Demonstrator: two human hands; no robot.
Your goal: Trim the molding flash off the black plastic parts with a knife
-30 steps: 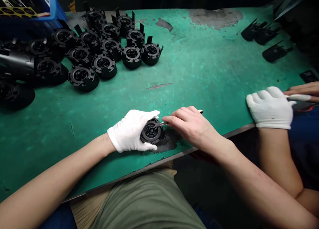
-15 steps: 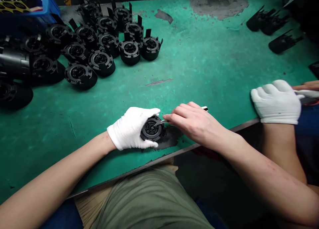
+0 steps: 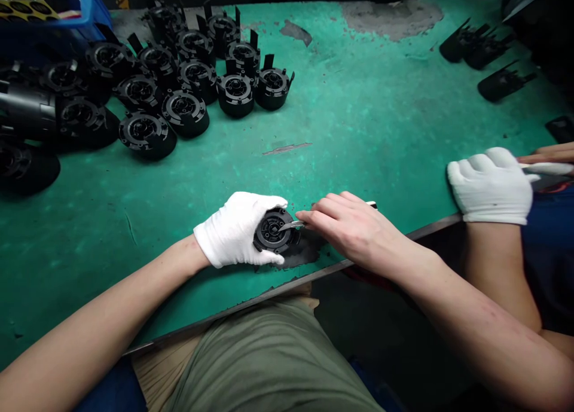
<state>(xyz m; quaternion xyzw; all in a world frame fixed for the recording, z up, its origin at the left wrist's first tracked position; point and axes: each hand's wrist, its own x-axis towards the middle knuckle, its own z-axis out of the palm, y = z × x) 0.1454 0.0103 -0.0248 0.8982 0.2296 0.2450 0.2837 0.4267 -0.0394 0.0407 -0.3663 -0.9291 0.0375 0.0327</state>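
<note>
A white glove covers my left hand point(image 3: 240, 229), whose fingers and thumb wrap round the sides of a round black plastic part point(image 3: 272, 231) near the table's front edge. Ridges and small holes mark its upper face. From the right, my bare right hand point(image 3: 347, 223) grips a slim metal tool point(image 3: 293, 225), probably a blade or tweezers. Its pointed tip lies over the middle of the part; whether it touches cannot be made out. The tool's far end shows beyond my knuckles.
Several black housings point(image 3: 183, 110) stand on the green table point(image 3: 341, 131) at the back left, beside a blue bin point(image 3: 92, 11). More housings point(image 3: 502, 83) are at the back right. A co-worker's gloved hand point(image 3: 491, 185) rests at the right edge.
The tool and my right hand have shifted slightly right and down. The view has moved a little; my left hand keeps its hold on the part.
</note>
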